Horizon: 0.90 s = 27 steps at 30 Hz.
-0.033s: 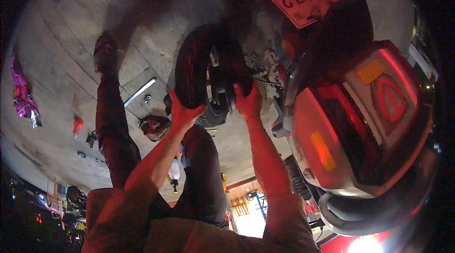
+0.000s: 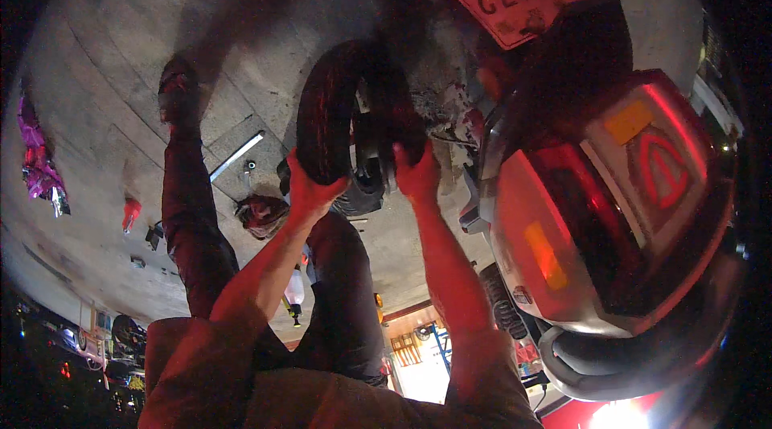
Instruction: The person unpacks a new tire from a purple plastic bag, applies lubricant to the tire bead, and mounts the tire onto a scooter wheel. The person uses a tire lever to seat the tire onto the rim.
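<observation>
A dark scooter wheel (image 2: 318,119) with a black tyre stands in front of me, its hub in deep shadow. My left hand (image 2: 315,192) is closed round the tyre at its near left side, thumb pointing up along the outside. On the near right side my right hand (image 2: 416,174) grips the wheel with the thumb raised; its fingers are mostly lost in the dark. Below the hands, another black ribbed tyre surface (image 2: 358,201) shows near the floor; whether it is a separate piece I cannot tell.
Close on my right stands the rear of a scooter (image 2: 555,228) with a number plate (image 2: 519,3). A long metal bar (image 2: 237,156), a small ring (image 2: 251,165) and a crumpled cloth (image 2: 261,216) lie on the floor. Farther left are a purple bundle (image 2: 36,151) and a red object (image 2: 131,214).
My right hand has shifted slightly left along the wheel. My left hand and the wheel look almost unchanged.
</observation>
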Motion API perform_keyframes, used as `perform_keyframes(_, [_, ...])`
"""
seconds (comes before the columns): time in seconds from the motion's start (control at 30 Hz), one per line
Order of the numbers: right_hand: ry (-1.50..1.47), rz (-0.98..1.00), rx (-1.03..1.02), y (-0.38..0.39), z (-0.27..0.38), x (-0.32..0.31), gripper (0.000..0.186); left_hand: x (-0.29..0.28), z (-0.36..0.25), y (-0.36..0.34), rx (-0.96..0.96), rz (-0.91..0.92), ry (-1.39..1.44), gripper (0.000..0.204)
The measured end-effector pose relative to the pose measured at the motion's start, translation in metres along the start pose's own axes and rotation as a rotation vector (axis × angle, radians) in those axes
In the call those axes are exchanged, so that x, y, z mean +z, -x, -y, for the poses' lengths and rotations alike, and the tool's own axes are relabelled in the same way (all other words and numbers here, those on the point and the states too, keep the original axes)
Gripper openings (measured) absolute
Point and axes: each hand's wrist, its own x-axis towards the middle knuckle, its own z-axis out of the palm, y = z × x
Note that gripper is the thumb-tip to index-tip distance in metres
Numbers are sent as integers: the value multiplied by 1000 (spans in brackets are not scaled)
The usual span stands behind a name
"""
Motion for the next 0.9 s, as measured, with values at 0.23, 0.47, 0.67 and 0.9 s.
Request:
perform_keyframes(0.23, [-26,-145,-75,12,-9,44,62,-5,3,-4,5,-14,-107,97])
perform_keyframes(0.47, [-25,-118,-132,13,-11,29,66,-18,-5,-21,-302,133,81,83])
perform_keyframes(0.67, [-75,-116,-211,0,10,21,69,-37,-13,-67,-435,318,358,72])
perform_keyframes(0.9, [83,-121,-123,-14,26,49,65,-32,-17,-91,-530,241,390,73])
